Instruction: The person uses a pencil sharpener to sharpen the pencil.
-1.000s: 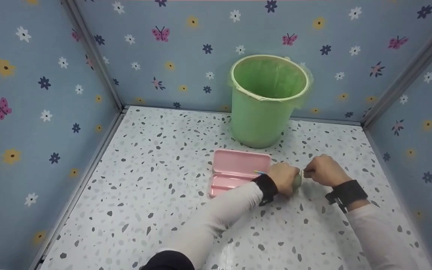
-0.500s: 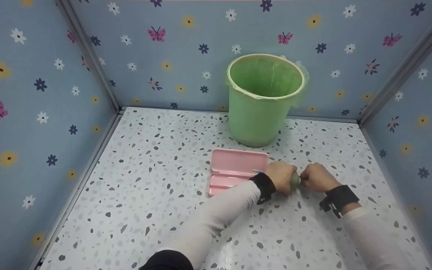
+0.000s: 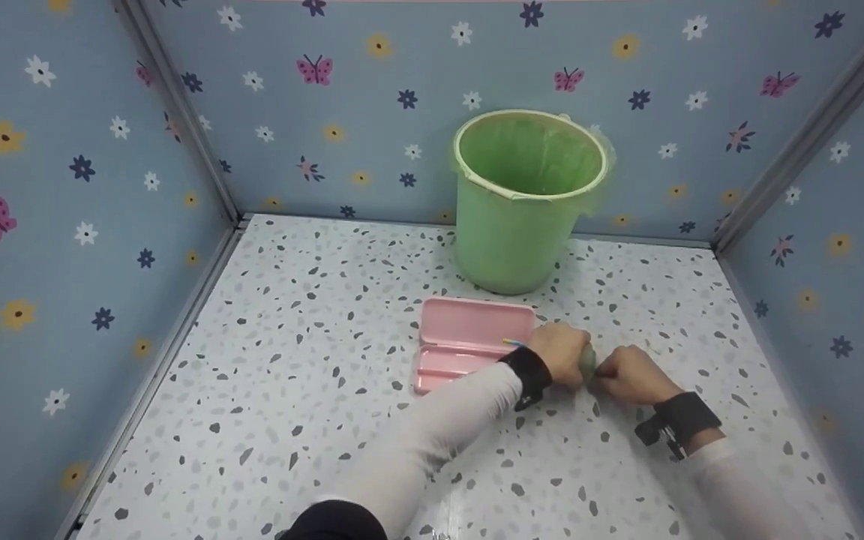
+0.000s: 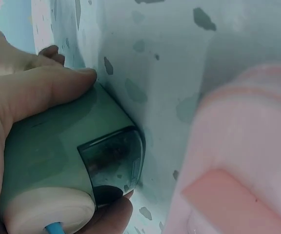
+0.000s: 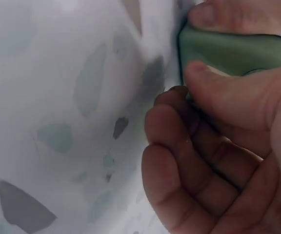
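Observation:
My left hand [image 3: 561, 352] grips a green crank pencil sharpener [image 4: 50, 141] low over the table. A smoky see-through shavings drawer [image 4: 113, 158] shows on its side. From its pale round front [image 4: 38, 209] sticks a pencil [image 4: 55, 227], blue here and with a yellow end in the head view. My right hand [image 3: 636, 375] is at the sharpener's far end, thumb and index finger pinching around its crank handle, which the fingers mostly hide. In the right wrist view the other fingers [image 5: 162, 170] curl in beside the sharpener body.
A pink pencil case [image 3: 478, 321] lies open just left of my left hand, partly covered by my forearm. Behind it stands a tall green bucket [image 3: 514, 240] with a liner over its rim. Flowered panels [image 3: 372, 112] wall the speckled table [image 3: 289, 315] at the back and sides.
My right hand has moved down and closer to the left hand, circling at the sharpener's end. The left hand keeps its grip on the sharpener. The view has shifted slightly.

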A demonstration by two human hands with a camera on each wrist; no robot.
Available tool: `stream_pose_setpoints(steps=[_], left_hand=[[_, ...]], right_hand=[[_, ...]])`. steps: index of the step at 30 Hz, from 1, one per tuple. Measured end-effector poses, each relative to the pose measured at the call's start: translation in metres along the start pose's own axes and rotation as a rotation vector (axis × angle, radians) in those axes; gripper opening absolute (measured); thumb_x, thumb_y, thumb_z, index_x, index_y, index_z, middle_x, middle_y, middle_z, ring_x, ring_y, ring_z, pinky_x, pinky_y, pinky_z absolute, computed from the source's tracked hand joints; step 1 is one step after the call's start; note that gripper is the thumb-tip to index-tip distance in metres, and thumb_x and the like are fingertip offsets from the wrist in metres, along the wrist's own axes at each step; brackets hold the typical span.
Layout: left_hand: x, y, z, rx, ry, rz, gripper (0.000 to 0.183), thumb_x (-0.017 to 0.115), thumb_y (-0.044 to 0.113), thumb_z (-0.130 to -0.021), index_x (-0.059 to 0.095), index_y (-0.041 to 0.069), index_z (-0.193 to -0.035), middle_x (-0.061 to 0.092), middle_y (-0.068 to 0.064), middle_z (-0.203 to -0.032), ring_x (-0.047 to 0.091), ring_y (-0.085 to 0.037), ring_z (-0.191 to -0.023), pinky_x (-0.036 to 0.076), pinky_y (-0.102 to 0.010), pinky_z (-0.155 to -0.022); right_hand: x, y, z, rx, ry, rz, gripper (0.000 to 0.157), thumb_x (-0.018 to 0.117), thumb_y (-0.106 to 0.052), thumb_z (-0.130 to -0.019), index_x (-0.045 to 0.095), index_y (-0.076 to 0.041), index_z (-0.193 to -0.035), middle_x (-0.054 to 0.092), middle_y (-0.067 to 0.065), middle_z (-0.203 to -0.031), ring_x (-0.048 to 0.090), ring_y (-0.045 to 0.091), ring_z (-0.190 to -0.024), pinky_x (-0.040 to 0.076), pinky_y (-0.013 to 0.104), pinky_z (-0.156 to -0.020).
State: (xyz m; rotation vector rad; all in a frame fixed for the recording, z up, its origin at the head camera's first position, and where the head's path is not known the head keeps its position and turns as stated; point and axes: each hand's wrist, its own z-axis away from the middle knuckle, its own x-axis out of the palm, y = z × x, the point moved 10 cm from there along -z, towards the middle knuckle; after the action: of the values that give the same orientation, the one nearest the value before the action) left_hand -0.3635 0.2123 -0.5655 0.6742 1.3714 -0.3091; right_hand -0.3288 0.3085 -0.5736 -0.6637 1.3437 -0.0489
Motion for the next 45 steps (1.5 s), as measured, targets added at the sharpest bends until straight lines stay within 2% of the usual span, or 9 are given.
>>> stream_pose_setpoints(steps=[4, 7, 14, 17, 21, 27, 32, 39, 45], left_hand=[[0.000, -0.003, -0.001, -0.015, 0.012, -0.004, 0.046, 0.095, 0.038, -0.075, 0.077, 0.026, -0.115, 0.078, 0.005, -0.100, 0.070, -0.015, -0.086, 0.059, -0.032, -0.073], [0.000, -0.003, 0.001, -0.018, 0.010, 0.003, 0.047, 0.095, 0.038, -0.075, 0.078, 0.026, -0.117, 0.078, 0.004, -0.101, 0.071, -0.015, -0.088, 0.060, -0.033, -0.075], [-0.004, 0.000, 0.005, -0.016, 0.022, 0.000, 0.046, 0.095, 0.038, -0.076, 0.078, 0.027, -0.118, 0.078, 0.004, -0.104, 0.071, -0.016, -0.091, 0.060, -0.032, -0.079], [-0.007, 0.000, 0.006, -0.005, 0.036, 0.005, 0.044, 0.093, 0.037, -0.077, 0.078, 0.026, -0.117, 0.078, 0.004, -0.102, 0.070, -0.016, -0.089, 0.059, -0.033, -0.077], [-0.008, -0.002, 0.005, -0.005, 0.040, 0.008, 0.043, 0.093, 0.036, -0.077, 0.078, 0.025, -0.117, 0.078, 0.004, -0.101, 0.069, -0.015, -0.087, 0.057, -0.032, -0.073], [-0.007, -0.003, 0.003, -0.014, 0.026, 0.005, 0.044, 0.093, 0.035, -0.077, 0.077, 0.026, -0.117, 0.077, 0.004, -0.102, 0.070, -0.015, -0.088, 0.058, -0.032, -0.075], [-0.005, 0.001, 0.004, 0.003, 0.021, 0.015, 0.045, 0.094, 0.035, -0.077, 0.077, 0.025, -0.118, 0.077, 0.004, -0.102, 0.069, -0.015, -0.087, 0.056, -0.031, -0.072], [-0.003, 0.000, 0.000, 0.016, 0.030, -0.030, 0.043, 0.093, 0.035, -0.076, 0.077, 0.027, -0.116, 0.078, 0.006, -0.099, 0.070, -0.014, -0.086, 0.057, -0.031, -0.072], [-0.004, 0.000, 0.004, 0.024, 0.024, -0.009, 0.046, 0.094, 0.034, -0.076, 0.077, 0.026, -0.118, 0.078, 0.005, -0.100, 0.070, -0.015, -0.087, 0.058, -0.032, -0.074]], right_hand=[[0.002, -0.003, 0.005, 0.010, -0.044, -0.064, 0.026, 0.084, -0.016, -0.095, 0.082, -0.012, -0.070, 0.058, -0.010, -0.051, 0.043, 0.000, -0.045, 0.036, 0.022, -0.045], [0.003, -0.005, 0.010, 0.008, -0.071, -0.102, 0.027, 0.082, -0.017, -0.098, 0.082, -0.010, -0.071, 0.059, -0.008, -0.052, 0.045, 0.001, -0.043, 0.040, 0.024, -0.041], [-0.003, -0.006, 0.020, 0.027, -0.098, -0.140, 0.014, 0.077, -0.014, -0.101, 0.088, -0.009, -0.094, 0.076, 0.009, -0.069, 0.054, 0.003, -0.046, 0.051, 0.027, -0.043], [-0.014, -0.013, 0.022, -0.007, -0.072, -0.125, 0.013, 0.078, -0.013, -0.100, 0.088, -0.004, -0.103, 0.081, 0.009, -0.078, 0.060, 0.001, -0.055, 0.055, 0.026, -0.052], [-0.031, -0.026, 0.021, -0.075, -0.027, -0.069, 0.012, 0.081, -0.012, -0.099, 0.088, -0.003, -0.103, 0.082, 0.001, -0.080, 0.062, -0.003, -0.067, 0.054, 0.023, -0.065], [-0.046, -0.035, 0.019, -0.126, 0.014, -0.030, 0.009, 0.082, -0.008, -0.097, 0.088, -0.003, -0.101, 0.082, 0.000, -0.079, 0.064, -0.004, -0.069, 0.056, 0.024, -0.067], [-0.063, -0.037, 0.017, -0.169, 0.114, 0.014, 0.006, 0.083, -0.004, -0.094, 0.088, -0.005, -0.097, 0.082, 0.000, -0.078, 0.066, -0.004, -0.069, 0.058, 0.026, -0.069], [-0.078, -0.019, -0.001, -0.102, 0.202, -0.047, 0.010, 0.089, -0.006, -0.092, 0.089, -0.002, -0.101, 0.086, 0.011, -0.088, 0.074, 0.002, -0.070, 0.058, 0.021, -0.067], [-0.073, 0.001, -0.010, -0.060, 0.297, -0.043, 0.011, 0.095, -0.007, -0.086, 0.091, -0.007, -0.096, 0.087, 0.012, -0.087, 0.077, 0.008, -0.072, 0.056, 0.017, -0.066]])
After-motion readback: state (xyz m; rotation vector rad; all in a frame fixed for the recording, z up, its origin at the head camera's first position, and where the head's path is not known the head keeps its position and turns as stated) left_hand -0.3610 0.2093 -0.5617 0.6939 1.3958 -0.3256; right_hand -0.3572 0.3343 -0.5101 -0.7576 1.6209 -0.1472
